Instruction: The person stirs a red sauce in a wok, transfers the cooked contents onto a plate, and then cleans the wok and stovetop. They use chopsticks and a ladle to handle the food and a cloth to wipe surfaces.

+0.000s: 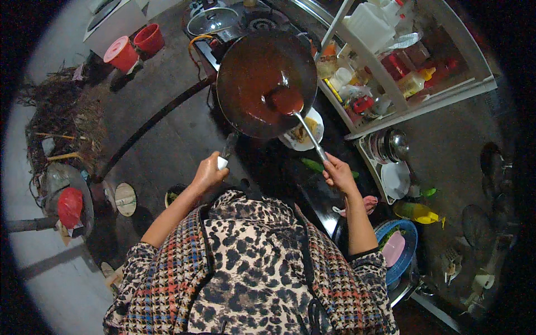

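Observation:
In front of me is a large dark wok [251, 71] with reddish-brown, shiny liquid inside. My left hand [212, 171] grips the wok's handle [230, 144], and something white shows at its fingers. The long metal handle of a ladle [310, 136] is in my right hand [337, 172]. The ladle's bowl [288, 101] rests low in the wok and looks coated with the same reddish liquid. Partly hidden under the wok's right edge, a white plate [319, 125] holds yellowish food. A long green vegetable [312, 165] lies on the black counter [307, 192] beside my right hand.
A glass-lidded pot [212, 21] stands beyond the wok, near a gas burner [261, 23]. At right are a white shelf [377, 130] with bottles, a dish rack [374, 176], an oil bottle [416, 213] and a blue basin [412, 243]. Red buckets [121, 54] stand at left.

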### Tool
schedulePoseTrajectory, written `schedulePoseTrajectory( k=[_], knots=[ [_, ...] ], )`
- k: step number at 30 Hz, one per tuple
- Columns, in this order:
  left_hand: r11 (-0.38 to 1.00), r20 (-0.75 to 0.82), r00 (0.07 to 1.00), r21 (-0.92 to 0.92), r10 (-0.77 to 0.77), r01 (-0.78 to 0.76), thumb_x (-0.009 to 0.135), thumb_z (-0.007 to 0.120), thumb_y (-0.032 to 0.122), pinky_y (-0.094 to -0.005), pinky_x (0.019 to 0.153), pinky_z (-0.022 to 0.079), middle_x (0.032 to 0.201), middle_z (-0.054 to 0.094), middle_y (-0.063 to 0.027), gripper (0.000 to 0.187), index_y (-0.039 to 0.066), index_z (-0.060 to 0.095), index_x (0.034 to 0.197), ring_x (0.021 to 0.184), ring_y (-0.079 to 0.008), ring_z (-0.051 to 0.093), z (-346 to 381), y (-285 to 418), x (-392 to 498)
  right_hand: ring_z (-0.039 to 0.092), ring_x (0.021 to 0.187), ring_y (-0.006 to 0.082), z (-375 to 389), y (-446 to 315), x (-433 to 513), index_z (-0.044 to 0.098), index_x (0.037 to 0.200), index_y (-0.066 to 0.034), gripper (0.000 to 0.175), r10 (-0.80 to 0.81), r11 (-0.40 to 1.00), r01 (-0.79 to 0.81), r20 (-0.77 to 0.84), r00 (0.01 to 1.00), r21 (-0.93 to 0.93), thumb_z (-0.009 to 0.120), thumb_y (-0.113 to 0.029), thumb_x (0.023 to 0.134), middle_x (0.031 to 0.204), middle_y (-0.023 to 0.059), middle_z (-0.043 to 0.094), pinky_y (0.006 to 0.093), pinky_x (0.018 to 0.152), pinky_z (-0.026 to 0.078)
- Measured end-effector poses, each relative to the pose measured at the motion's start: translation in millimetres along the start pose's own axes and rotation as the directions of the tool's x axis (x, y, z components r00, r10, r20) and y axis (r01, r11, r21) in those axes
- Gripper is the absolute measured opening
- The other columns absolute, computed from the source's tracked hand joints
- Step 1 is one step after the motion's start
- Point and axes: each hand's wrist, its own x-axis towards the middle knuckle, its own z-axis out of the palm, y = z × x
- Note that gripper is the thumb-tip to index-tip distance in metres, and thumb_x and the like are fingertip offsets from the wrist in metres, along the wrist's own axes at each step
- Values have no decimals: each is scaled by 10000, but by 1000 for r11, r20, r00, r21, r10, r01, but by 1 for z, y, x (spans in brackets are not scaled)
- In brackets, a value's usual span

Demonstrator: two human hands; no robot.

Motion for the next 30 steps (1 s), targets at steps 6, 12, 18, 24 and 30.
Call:
schedulePoseTrajectory(
  k=[6,12,18,24,30],
  knots=[
    [997,-75,996,47,-50,54,677,646,210,-483,750,493,882,619,-332,515,-74,518,1087,870,-468,619,-9,-13,7,435,493,51,-20,-5,-30,497,1352,-84,418,-19,996,12,-76,997,-84,564,-154,946,647,-22,504,192,416,340],
    [993,-81,991,49,-105,109,681,637,216,-471,813,489,965,615,-341,630,-100,492,1206,936,-456,615,-20,-20,8,459,501,63,-33,18,-35,544,1317,-107,387,-62,960,26,-122,991,-279,574,-154,934,641,-16,522,226,440,366],
    [989,-107,987,72,-122,130,685,643,218,-458,840,491,1002,615,-339,663,-110,481,1238,961,-446,617,-24,-15,9,464,520,67,-21,40,-12,570,1283,-72,379,-194,843,91,-143,970,-530,594,-176,919,665,-19,537,246,461,360],
    [991,-115,986,35,-123,128,687,648,226,-467,824,487,972,614,-340,619,-95,506,1197,943,-454,613,-22,-12,8,650,728,322,-8,27,3,554,1282,-95,412,-382,662,125,-189,905,-739,586,-256,904,866,185,678,403,660,491],
    [995,-108,991,48,-79,85,687,646,217,-468,812,484,964,613,-341,604,-96,507,1185,936,-457,611,-19,-14,6,649,719,382,-11,23,-31,414,1390,-136,499,-460,169,-62,-134,878,-984,535,-284,929,856,189,659,473,620,517]
  ],
)
